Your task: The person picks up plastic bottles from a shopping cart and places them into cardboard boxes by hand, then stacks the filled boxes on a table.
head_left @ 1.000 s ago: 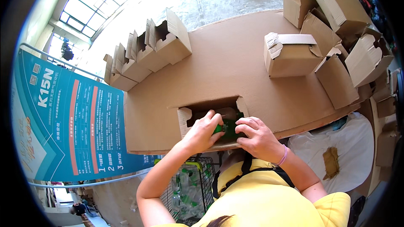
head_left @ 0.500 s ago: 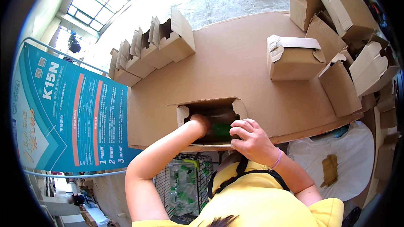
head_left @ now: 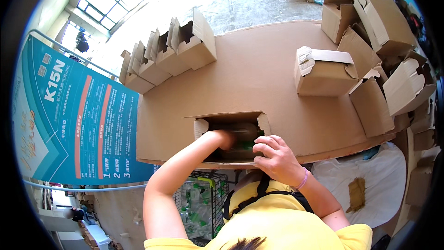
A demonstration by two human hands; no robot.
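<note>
An open cardboard box (head_left: 264, 124) stands near the front edge of the cardboard-covered table, its top flaps raised. My left hand (head_left: 224, 139) reaches down into it; motion blur and the box hide its fingers. Beside that hand, inside the box, lie clear plastic items with green parts, seemingly bottles (head_left: 244, 146), too shadowed to make out fully. At the box's right front corner, my right hand (head_left: 276, 158) curls its fingers over the rim and grips it.
Several open boxes (head_left: 196, 48) stand in a row at the back left. A folded-over box (head_left: 326, 76) sits on the right, with a box pile (head_left: 384, 23) behind. Below the front edge is a wire basket (head_left: 199, 203) of clear, green-capped bottles; a blue banner (head_left: 88, 120) stands left.
My left hand has shifted slightly inside the box and is blurred. The green part beside it shows less. My right hand stays on the box's rim. The whole view has tilted slightly.
</note>
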